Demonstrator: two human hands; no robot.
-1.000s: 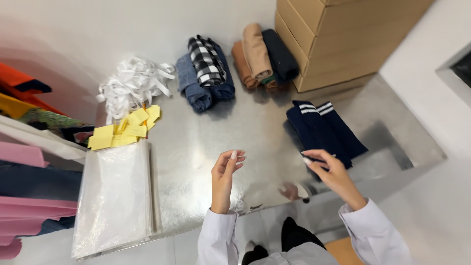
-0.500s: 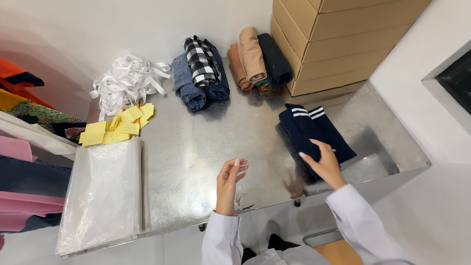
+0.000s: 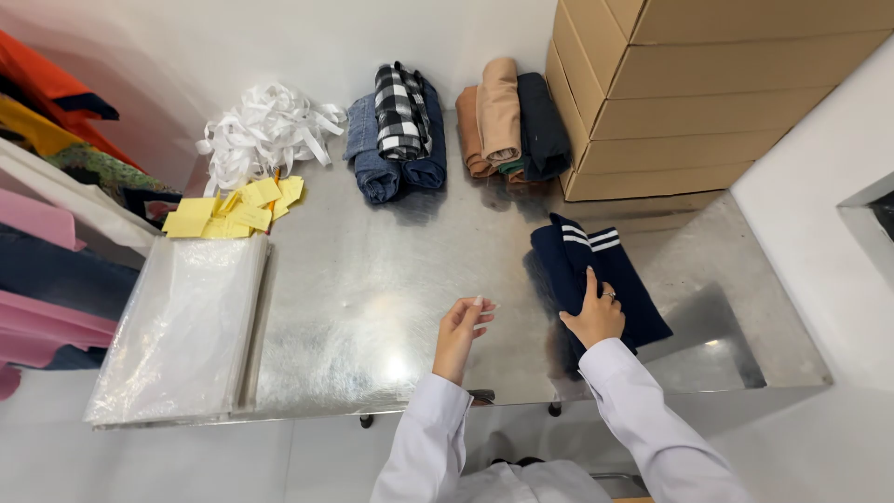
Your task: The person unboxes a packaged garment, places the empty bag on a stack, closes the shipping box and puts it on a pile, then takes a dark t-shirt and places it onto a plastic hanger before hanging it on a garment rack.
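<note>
Left hand (image 3: 461,326): empty, fingers loosely curled, raised just above the surface (image 3: 372,307).
Right hand (image 3: 593,315): fingers wrapped over the near-left edge of the garment.
Garment (image 3: 601,279): folded, navy with white stripes, flat at 2 o'clock from the left hand.
Bags (image 3: 182,326): clear stack at 9 o'clock.
Tags (image 3: 233,210): yellow, at 10 o'clock.
Clothes (image 3: 400,135): rolled, at 12 o'clock.
Boxes (image 3: 689,84): at 1 o'clock.

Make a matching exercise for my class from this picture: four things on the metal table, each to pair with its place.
1. navy striped garment
2. yellow tags
3. clear plastic bags
4. white ribbon pile

a. front left of the table
b. back left, by the wall
c. under the right hand
d. just behind the bags

Pairs: 1-c, 2-d, 3-a, 4-b
</note>
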